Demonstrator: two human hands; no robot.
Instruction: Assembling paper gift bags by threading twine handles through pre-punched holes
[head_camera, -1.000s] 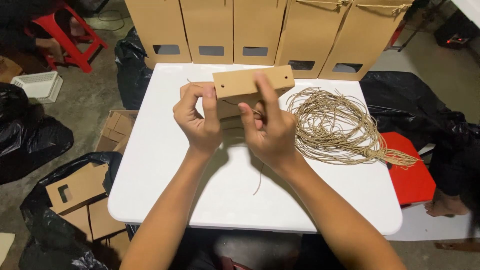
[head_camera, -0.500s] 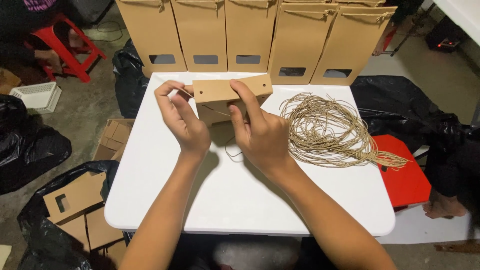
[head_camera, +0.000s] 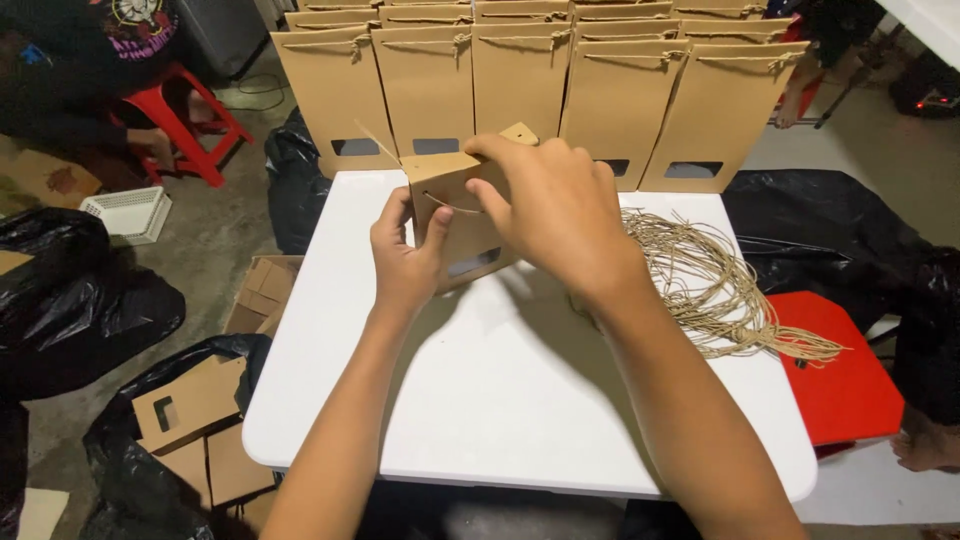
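Both hands hold a brown paper bag (head_camera: 462, 215) upright over the far part of the white surface (head_camera: 520, 400): the left hand (head_camera: 405, 255) pinches its near edge by a punched hole with a thin cord (head_camera: 450, 207) running across the face, and the right hand (head_camera: 560, 205) closes over the top corner. The cord looks slack, so it may slip back out of the hole. A hard pull may tear the paper there, or a sweep of the right forearm may drag the loose cord bundle (head_camera: 705, 285) off the surface.
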